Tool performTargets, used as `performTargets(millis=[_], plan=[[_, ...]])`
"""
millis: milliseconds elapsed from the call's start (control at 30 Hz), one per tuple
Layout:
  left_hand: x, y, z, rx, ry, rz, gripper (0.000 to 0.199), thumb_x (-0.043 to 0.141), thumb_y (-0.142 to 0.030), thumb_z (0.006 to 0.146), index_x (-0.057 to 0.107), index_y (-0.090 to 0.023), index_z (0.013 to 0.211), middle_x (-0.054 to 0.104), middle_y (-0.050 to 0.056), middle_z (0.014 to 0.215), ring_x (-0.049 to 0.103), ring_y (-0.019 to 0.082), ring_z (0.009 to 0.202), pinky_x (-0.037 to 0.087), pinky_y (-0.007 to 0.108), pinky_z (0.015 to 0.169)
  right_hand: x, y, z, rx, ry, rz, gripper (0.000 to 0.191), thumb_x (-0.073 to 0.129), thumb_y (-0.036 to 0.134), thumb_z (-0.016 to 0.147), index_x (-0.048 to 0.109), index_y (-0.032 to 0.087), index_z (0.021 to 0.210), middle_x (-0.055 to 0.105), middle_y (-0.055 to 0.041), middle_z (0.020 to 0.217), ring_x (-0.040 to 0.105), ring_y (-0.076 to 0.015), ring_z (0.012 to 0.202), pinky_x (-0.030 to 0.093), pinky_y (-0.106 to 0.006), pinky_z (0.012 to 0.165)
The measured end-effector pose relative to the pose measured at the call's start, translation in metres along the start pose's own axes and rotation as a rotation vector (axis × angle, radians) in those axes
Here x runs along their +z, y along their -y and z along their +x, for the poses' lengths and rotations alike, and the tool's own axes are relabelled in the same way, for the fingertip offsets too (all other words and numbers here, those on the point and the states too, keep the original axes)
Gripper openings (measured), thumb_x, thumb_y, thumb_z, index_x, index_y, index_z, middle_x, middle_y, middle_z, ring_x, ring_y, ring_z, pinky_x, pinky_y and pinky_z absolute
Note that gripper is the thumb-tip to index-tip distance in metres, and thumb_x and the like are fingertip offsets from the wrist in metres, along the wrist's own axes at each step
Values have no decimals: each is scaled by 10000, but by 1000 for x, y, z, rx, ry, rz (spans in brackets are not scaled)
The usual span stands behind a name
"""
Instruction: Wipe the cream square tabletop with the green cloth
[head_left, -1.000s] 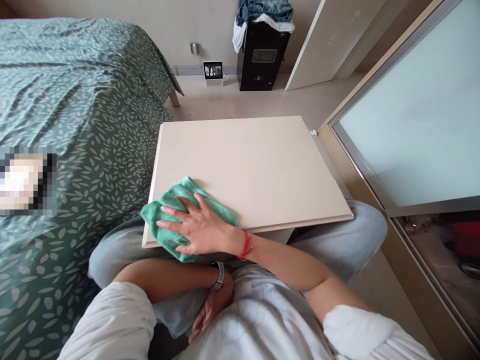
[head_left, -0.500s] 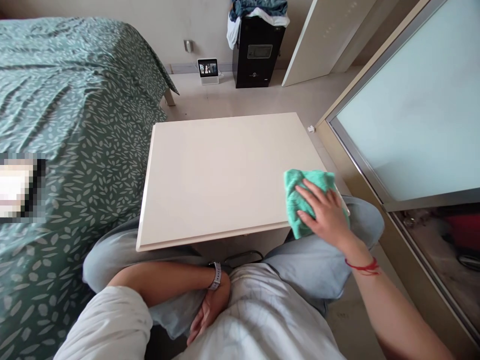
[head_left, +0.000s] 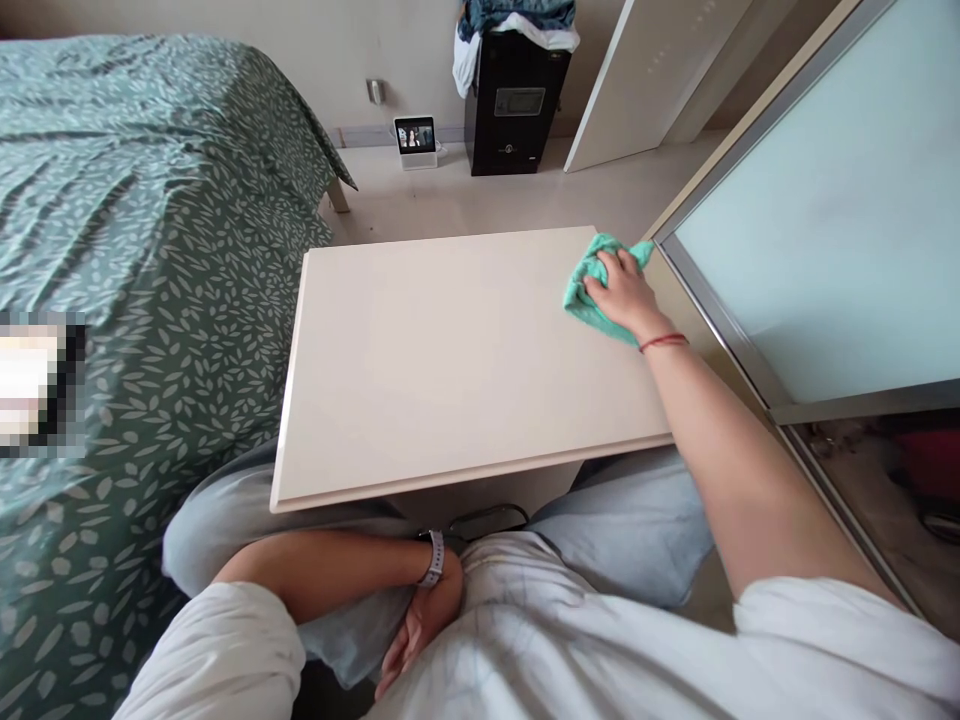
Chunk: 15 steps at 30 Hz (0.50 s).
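Note:
A green cloth (head_left: pixel 589 290) lies bunched on the far right corner of a low white table (head_left: pixel 435 350). My right hand (head_left: pixel 622 290), with a red string at the wrist, presses down on it, fingers bent into the fabric. Part of the cloth reaches past the table's right edge. In my lap rests my left hand (head_left: pixel 424 625), below a wrist with a pale watch band (head_left: pixel 433 560). Its fingers are loosely extended and hold nothing that I can see.
A bed with a green leaf-patterned cover (head_left: pixel 187 230) stands on the left. Beyond the table are a small screen (head_left: pixel 416 140) and a black cabinet (head_left: pixel 514 110) topped with clothes. A frosted sliding door (head_left: pixel 832 210) borders the right side.
My right hand has moved away from me with the cloth, from the table's near right corner to its far right corner. My left hand stays in my lap.

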<state>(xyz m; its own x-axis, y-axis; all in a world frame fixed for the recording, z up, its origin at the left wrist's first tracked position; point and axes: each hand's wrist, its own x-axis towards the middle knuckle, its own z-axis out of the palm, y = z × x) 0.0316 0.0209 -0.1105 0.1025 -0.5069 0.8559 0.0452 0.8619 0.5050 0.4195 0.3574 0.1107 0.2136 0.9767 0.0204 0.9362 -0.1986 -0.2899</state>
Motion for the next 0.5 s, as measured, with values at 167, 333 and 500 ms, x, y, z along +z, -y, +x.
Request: performTargets(millis=[167,333,500], plan=[[-3,36,-17,36,17,47,803,313,37,1061,399,-86,1850,940,219,1251,893,409,1073,761,530,797,19,86,43,-91,-2,-73,770,455,484,1228,544,147,1914,359,-321,2068,410,-639,1833,331,-985,1376],[-3,54,-29,21,-39,-20,827,313,61,1084,282,-120,1890,930,247,1267,885,428,1066,756,546,787,45,213,34,-348,88,-57,775,483,448,1238,522,122,1939,343,-290,2091,358,-631,1881,297,-1002,1403],[-4,66,-32,196,168,352,923,336,71,946,370,-94,1854,898,278,1359,882,465,1077,725,606,771,63,337,-6,-591,163,6,724,551,426,1266,555,149,1935,354,-192,2108,385,-564,1900,317,-897,1477]])
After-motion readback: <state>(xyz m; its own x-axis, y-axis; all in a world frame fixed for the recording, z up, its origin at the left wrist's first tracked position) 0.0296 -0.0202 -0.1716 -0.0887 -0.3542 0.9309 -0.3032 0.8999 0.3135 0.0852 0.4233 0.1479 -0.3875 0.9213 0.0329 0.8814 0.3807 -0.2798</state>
